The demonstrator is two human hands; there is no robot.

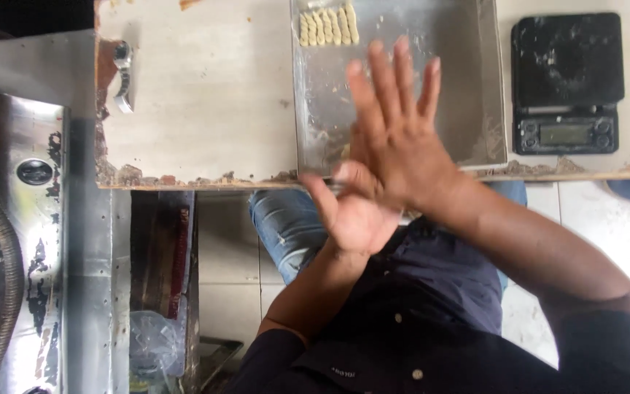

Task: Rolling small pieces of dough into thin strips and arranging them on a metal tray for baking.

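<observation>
The person's right hand (395, 138) lies flat across the left hand (355, 215), palm against palm, just at the near edge of the pale, worn table (198, 95). The fingers of the right hand are stretched and a little spread. The left hand is under it, palm up, with the thumb pointing away to the side. If some dough is pressed between the two palms, I cannot tell, because the upper hand covers that place. So each grip is flat and stretched, closed around nothing that I can see.

Under the hands, partly hidden by them, stands a shallow rectangular tray of grey metal, dusty with flour (468, 87). In its far left corner lies a short row of pale ribbed dough pieces (328, 27), close side by side, well apart from the hands. A few crumbs of dough are on the tray near the wrist.

To the right of the tray, on the table, is a black flat kitchen scale with a small grey display (566, 80), also floured. At the left edge of the table hangs a metal clamp-like part (122, 76). Further left is a shiny steel machine housing (30, 219) with a ribbed grey hose (5, 270).
</observation>
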